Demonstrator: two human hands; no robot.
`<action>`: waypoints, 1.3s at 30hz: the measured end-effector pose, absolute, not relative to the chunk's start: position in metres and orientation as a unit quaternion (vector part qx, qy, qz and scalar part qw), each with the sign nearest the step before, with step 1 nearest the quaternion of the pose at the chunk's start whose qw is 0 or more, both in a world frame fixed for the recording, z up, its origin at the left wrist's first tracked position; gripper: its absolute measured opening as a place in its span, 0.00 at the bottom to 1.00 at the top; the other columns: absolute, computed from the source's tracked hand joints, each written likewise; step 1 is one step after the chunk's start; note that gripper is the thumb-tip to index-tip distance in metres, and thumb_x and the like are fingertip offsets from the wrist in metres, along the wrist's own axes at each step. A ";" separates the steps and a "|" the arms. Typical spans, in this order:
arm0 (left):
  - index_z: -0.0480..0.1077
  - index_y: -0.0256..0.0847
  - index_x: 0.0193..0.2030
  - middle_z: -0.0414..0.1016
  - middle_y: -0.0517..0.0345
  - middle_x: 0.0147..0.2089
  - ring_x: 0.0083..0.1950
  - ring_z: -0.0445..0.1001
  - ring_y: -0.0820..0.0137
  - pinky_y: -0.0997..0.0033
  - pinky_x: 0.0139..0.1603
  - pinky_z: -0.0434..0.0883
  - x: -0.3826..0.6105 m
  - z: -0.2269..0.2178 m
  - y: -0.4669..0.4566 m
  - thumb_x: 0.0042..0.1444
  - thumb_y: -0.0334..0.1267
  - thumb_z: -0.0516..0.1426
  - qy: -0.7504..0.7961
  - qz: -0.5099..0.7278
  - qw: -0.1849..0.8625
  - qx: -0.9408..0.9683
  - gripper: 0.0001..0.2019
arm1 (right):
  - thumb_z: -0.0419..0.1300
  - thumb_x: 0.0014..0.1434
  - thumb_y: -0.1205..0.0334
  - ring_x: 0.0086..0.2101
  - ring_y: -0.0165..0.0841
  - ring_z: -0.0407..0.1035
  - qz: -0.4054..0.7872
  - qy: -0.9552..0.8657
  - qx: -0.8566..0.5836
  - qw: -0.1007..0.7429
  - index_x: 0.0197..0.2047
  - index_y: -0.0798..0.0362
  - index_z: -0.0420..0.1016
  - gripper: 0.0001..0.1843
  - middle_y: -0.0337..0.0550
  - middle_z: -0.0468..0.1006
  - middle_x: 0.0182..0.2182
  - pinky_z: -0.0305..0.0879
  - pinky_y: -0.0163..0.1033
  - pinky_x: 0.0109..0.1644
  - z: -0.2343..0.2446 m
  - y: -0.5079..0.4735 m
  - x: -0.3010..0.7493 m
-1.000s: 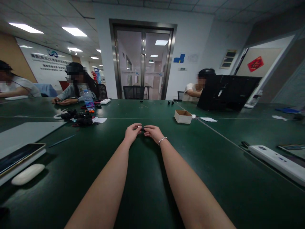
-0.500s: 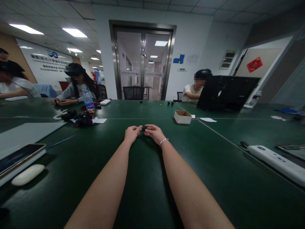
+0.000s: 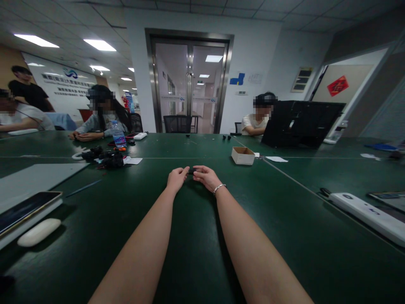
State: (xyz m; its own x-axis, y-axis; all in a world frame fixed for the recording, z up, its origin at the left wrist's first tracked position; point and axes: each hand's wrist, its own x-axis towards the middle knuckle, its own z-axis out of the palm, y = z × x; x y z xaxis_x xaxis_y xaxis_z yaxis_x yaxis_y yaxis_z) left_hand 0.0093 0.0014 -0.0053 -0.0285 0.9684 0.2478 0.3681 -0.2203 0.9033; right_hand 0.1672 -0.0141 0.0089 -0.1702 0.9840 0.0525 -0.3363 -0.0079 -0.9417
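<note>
Green table [image 3: 196,249] | left hand [image 3: 176,179] and right hand [image 3: 207,177] pinch dark part [image 3: 191,171] between them | person in black [image 3: 30,93] now stands taller at far left; pinch barely shifts, handling apparently continues

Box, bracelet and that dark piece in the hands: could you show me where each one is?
Box [image 3: 244,158]: head view, on its outer side wall.
Bracelet [image 3: 218,187]: head view, on the band's upper side.
Dark piece [image 3: 191,171]: head view, on its exposed middle; its ends are hidden.
</note>
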 end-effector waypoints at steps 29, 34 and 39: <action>0.65 0.42 0.49 0.67 0.60 0.29 0.30 0.66 0.72 0.74 0.31 0.62 0.013 -0.010 0.001 0.54 0.40 0.52 0.473 0.504 0.340 0.638 0.15 | 0.64 0.47 0.75 0.23 0.24 0.68 0.623 -0.440 -0.358 0.538 0.35 0.58 0.74 0.10 0.39 0.74 0.25 0.67 0.29 0.27 0.011 -0.015 0.169; 0.67 0.40 0.46 0.63 0.62 0.24 0.26 0.63 0.73 0.76 0.26 0.59 0.014 -0.006 -0.001 0.56 0.40 0.49 0.472 0.497 0.366 0.630 0.13 | 0.64 0.47 0.75 0.23 0.25 0.69 0.631 -0.444 -0.349 0.531 0.35 0.58 0.74 0.10 0.40 0.74 0.24 0.67 0.30 0.28 0.009 -0.013 0.169; 0.67 0.39 0.45 0.63 0.62 0.24 0.25 0.63 0.74 0.76 0.26 0.60 0.015 -0.005 -0.002 0.56 0.39 0.48 0.465 0.501 0.387 0.619 0.13 | 0.65 0.46 0.75 0.23 0.25 0.68 0.632 -0.439 -0.347 0.536 0.35 0.58 0.75 0.10 0.41 0.74 0.25 0.67 0.30 0.28 0.007 -0.011 0.170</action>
